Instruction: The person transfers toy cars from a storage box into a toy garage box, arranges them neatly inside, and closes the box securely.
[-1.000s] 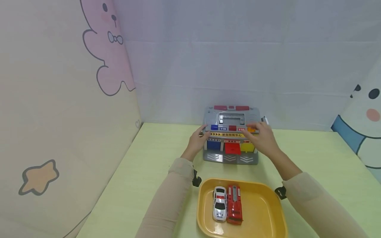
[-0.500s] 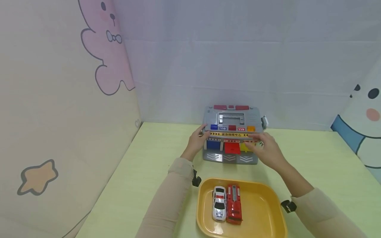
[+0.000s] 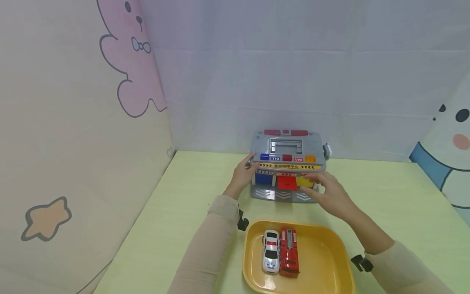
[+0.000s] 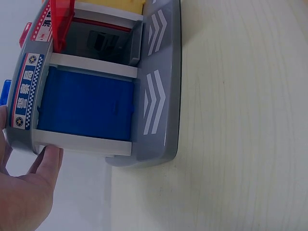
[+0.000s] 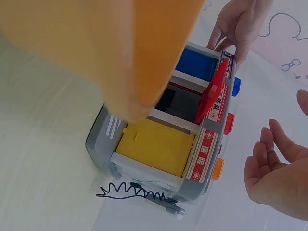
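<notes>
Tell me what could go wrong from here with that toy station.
The open red door juts out, so the right hand might knock it. The coiled cord near the yellow door could snag that hand's fingers. With only the left hand holding the toy station, a firm push might shift it.

Grey toy station (image 3: 288,166) with white chevrons (image 4: 161,100), blue, red and yellow doors (image 3: 287,183)

110, 119, 紧急指挥中心 on toy station (image 3: 288,166); 警察局, 消防队, 医院 above blue door (image 4: 85,103), red door (image 3: 287,183), yellow door (image 5: 156,147)
</notes>
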Demonstrator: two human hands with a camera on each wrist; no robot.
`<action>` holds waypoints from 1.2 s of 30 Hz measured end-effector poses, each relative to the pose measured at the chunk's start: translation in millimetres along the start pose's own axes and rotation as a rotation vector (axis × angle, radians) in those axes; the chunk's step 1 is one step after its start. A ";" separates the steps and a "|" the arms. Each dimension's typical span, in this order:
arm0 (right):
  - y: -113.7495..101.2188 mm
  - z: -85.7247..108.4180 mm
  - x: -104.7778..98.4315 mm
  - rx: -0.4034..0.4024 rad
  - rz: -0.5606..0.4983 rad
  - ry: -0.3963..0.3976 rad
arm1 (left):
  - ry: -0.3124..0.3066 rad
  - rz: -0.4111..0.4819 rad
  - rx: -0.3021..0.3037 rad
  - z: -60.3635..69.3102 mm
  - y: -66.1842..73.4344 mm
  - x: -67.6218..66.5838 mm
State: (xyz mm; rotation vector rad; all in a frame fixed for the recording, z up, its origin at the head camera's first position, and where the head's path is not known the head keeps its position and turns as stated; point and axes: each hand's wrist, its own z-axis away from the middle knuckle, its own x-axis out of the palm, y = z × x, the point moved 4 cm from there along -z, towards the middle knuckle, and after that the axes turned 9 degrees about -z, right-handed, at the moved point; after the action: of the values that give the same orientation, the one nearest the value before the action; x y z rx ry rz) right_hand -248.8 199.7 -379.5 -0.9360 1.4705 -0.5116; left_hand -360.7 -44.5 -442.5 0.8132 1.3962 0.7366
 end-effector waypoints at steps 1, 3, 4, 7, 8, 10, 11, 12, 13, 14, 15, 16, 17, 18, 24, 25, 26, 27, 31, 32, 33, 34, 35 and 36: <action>-0.7 2.1 0.7 -0.003 -0.001 -0.006 | -0.001 0.000 0.001 0.0 0.3 0.0; -2.1 5.9 1.9 -0.010 -0.002 -0.020 | 0.000 -0.003 0.001 0.1 1.1 0.1; -2.5 7.6 2.5 -0.013 0.000 -0.026 | 0.000 -0.005 0.002 -0.1 1.3 0.2; -3.1 12.5 3.9 -0.019 0.003 -0.042 | 0.002 -0.008 0.005 -0.4 2.4 0.5; -3.4 14.0 4.5 -0.024 0.003 -0.047 | 0.003 -0.009 0.005 -0.6 2.5 0.7; -3.1 17.1 5.7 -0.031 0.006 -0.056 | 0.003 -0.010 0.006 -0.8 2.6 1.2; -2.9 18.9 6.3 -0.034 0.011 -0.062 | 0.003 -0.008 0.005 -0.7 2.6 1.3; -2.7 20.5 7.2 -0.039 0.017 -0.069 | 0.003 -0.009 0.007 -0.7 2.7 1.4; -2.4 22.0 7.8 -0.044 0.022 -0.074 | 0.002 -0.007 0.008 -0.8 2.6 1.4; -2.1 23.4 8.6 -0.048 0.025 -0.079 | 0.002 -0.006 0.010 -1.1 2.4 1.4; -2.0 24.7 9.3 -0.051 0.030 -0.084 | 0.002 -0.007 0.011 -1.2 2.4 1.3; -1.8 25.9 10.3 -0.052 0.032 -0.091 | 0.002 -0.004 0.012 -1.3 2.4 1.2; -1.9 26.8 11.3 -0.053 0.027 -0.097 | 0.004 -0.004 0.014 -1.4 2.5 0.9; -1.9 27.7 12.4 -0.054 0.023 -0.104 | 0.005 -0.006 0.015 -1.5 2.5 0.7; -1.9 34.3 20.5 -0.007 0.012 -0.153 | 0.005 -0.014 0.011 -1.3 3.0 -0.7; -1.6 35.6 22.0 0.004 0.012 -0.162 | 0.005 -0.013 0.011 -1.1 3.2 -1.0; -1.2 36.9 23.6 0.015 0.013 -0.171 | 0.003 -0.012 0.009 -1.1 3.3 -0.9; -0.8 38.1 25.0 0.022 0.016 -0.178 | 0.002 -0.013 0.008 -1.0 3.3 -0.9; 0.8 42.9 30.4 0.040 0.015 -0.201 | -0.001 -0.014 0.006 -0.6 3.5 -1.5; 1.0 44.3 31.7 0.045 0.012 -0.207 | -0.001 -0.014 0.007 -0.5 3.5 -1.5; 1.1 45.8 32.8 0.049 0.009 -0.212 | -0.002 -0.014 0.008 -0.4 3.4 -1.5; 1.2 47.5 33.9 0.055 0.007 -0.219 | -0.003 -0.013 0.008 -0.4 3.1 -1.4; 1.3 49.2 35.1 0.061 0.007 -0.226 | -0.003 -0.012 0.009 -0.3 2.9 -1.2; 1.2 51.1 36.3 0.071 0.007 -0.234 | -0.004 -0.012 0.008 -0.4 2.6 -0.8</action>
State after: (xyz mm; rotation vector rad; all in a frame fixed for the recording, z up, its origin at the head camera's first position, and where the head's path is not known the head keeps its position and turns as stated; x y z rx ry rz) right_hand -196.6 182.7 -409.8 -0.9026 1.2365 -0.4309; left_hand -361.1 -43.8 -439.9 0.8120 1.4002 0.7204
